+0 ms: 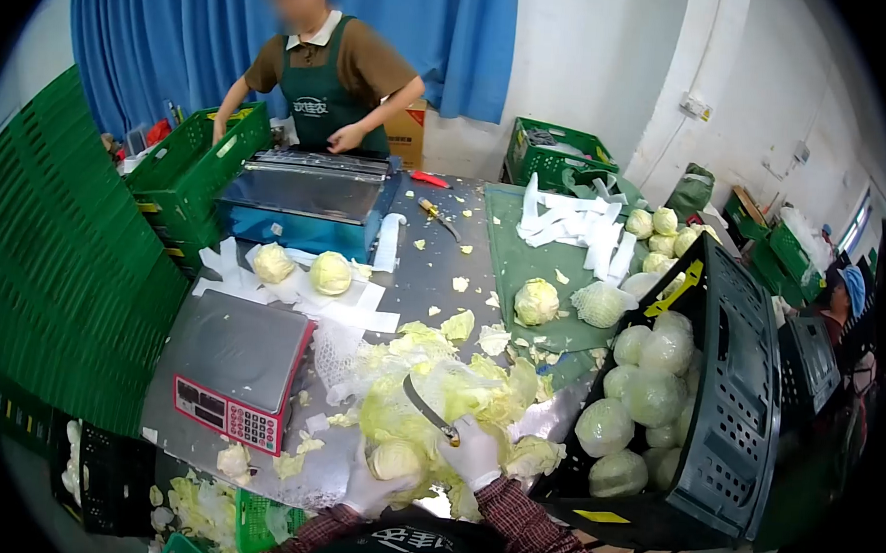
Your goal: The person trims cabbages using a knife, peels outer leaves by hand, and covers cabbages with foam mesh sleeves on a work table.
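My left hand (pixel 370 485), in a white glove, is closed around the side of a pale cabbage (pixel 396 460) near the front edge of the table. In my right hand (pixel 475 452), also gloved, is a curved knife (pixel 424 408), its blade pointing up and to the left. A heap of loose cabbage leaves (pixel 437 381) lies just beyond both hands, with white foam netting (pixel 339 356) at its left side. Part of the cabbage is hidden by my fingers.
A scale (pixel 238 356) stands at left, a wrapping machine (pixel 307 199) behind it with two cabbages nearby. A black crate (pixel 728 392) of wrapped cabbages is at right. Another curved knife (pixel 439 219) lies farther back. A co-worker (pixel 323 80) stands across the table.
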`<move>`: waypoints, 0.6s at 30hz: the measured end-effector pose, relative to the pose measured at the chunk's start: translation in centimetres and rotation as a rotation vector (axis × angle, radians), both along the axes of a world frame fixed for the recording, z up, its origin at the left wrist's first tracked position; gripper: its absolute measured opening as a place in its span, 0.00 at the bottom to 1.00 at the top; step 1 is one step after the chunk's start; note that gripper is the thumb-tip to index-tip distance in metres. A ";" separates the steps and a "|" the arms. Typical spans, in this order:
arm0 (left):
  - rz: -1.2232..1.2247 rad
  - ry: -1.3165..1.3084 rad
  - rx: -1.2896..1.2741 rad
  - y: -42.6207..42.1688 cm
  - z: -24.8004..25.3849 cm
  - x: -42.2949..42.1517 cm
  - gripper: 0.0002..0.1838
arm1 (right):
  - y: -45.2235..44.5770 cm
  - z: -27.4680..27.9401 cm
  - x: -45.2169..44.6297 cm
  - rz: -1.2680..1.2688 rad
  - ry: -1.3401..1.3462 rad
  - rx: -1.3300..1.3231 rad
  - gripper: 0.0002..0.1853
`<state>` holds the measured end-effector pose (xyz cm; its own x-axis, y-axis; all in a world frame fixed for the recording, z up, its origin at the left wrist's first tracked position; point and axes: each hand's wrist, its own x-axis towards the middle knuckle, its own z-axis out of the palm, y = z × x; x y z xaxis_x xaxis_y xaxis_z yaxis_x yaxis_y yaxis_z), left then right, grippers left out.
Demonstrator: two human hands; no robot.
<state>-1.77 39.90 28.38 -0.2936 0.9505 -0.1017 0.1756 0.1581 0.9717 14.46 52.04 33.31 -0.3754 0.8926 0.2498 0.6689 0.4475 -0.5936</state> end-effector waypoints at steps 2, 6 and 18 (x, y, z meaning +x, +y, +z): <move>0.136 -0.254 0.041 -0.3 -0.6 0.2 0.63 | -1.3 1.7 -0.4 0.044 -0.059 -0.016 0.11; 0.148 -0.238 -0.075 -0.3 -1.5 -2.2 0.58 | -1.3 1.7 0.4 0.089 0.089 0.029 0.09; -0.085 -1.284 0.416 1.3 5.7 -6.8 0.48 | 2.1 6.0 1.5 -0.006 0.251 -0.258 0.27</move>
<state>-8.56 41.22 34.08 -0.1482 0.9882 0.0396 -0.8910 -0.1508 0.4282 15.94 54.17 39.29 -0.3253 0.9403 0.0997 0.4902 0.2579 -0.8326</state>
